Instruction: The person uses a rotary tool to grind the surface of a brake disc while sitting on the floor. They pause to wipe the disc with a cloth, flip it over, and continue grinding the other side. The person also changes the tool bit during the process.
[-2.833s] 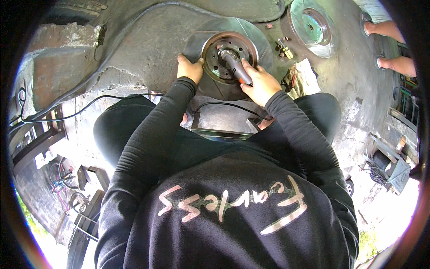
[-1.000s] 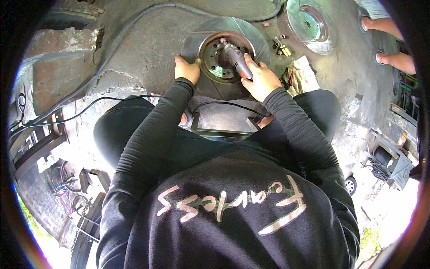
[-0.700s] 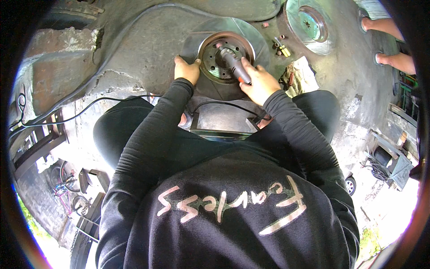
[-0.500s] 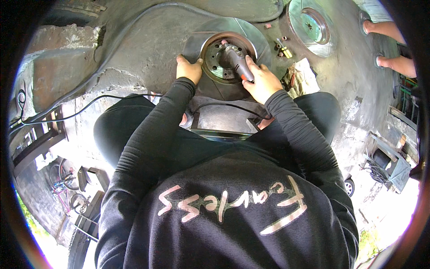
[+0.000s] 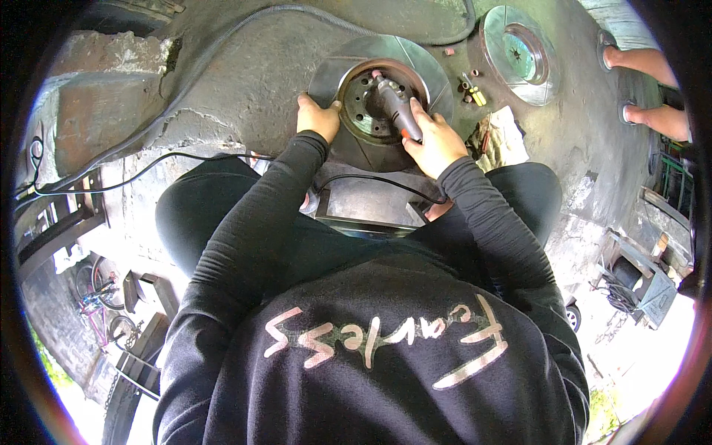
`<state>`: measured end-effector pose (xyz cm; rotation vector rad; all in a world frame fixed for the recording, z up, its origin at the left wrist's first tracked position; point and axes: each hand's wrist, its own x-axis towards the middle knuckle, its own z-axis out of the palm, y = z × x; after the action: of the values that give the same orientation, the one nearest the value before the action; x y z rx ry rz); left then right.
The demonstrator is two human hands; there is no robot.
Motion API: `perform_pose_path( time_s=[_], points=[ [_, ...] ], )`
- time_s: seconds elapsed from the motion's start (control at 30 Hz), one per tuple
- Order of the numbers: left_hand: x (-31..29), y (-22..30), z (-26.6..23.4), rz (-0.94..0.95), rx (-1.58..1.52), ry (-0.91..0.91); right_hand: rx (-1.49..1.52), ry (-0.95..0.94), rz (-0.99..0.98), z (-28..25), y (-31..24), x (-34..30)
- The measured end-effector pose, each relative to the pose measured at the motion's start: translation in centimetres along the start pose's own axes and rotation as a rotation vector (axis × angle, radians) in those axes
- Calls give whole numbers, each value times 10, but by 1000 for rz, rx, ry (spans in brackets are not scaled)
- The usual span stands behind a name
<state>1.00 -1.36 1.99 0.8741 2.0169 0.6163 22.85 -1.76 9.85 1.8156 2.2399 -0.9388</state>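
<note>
A slotted brake disc (image 5: 411, 55) lies flat on the ground before me, with a rusty hub ring and bolt holes at its centre. My left hand (image 5: 317, 120) grips its left edge, thumb on top and fingers at the outer rim. Wrapped in my right hand (image 5: 439, 143) is a grey rotary grinder (image 5: 400, 111) with an orange-red part near the grip. Its small pink grinding stone (image 5: 376, 74) sits inside the hub ring, toward the upper left; whether it touches the metal I cannot tell.
A second brake disc (image 5: 515, 55) lies at the far right. Near it are a yellow-handled screwdriver (image 5: 478, 96), small stones and a stained cloth (image 5: 503, 137). A grey hose (image 5: 245, 30) and black cable (image 5: 148, 172) run at left. Another person's feet (image 5: 630, 113) stand at right.
The whole scene has shifted slightly down in view. Both hands keep their hold, and the grinder stays in about the same place within the hub ring.
</note>
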Motion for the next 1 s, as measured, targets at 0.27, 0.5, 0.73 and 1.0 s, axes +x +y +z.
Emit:
perform_pose_path(
  time_s=[0.27,0.5,0.73,1.0],
  points=[
    [0,0,1,15,9,22,-7,-43,15,1,3,1],
    [1,-5,4,17,-4,19,39,-41,34,3,-2,1],
    [2,-5,5,7,16,9,44,9,12,1,-3,1],
    [-5,1,3,-30,-23,14,49,103,-63,11,8,6]
  ],
)
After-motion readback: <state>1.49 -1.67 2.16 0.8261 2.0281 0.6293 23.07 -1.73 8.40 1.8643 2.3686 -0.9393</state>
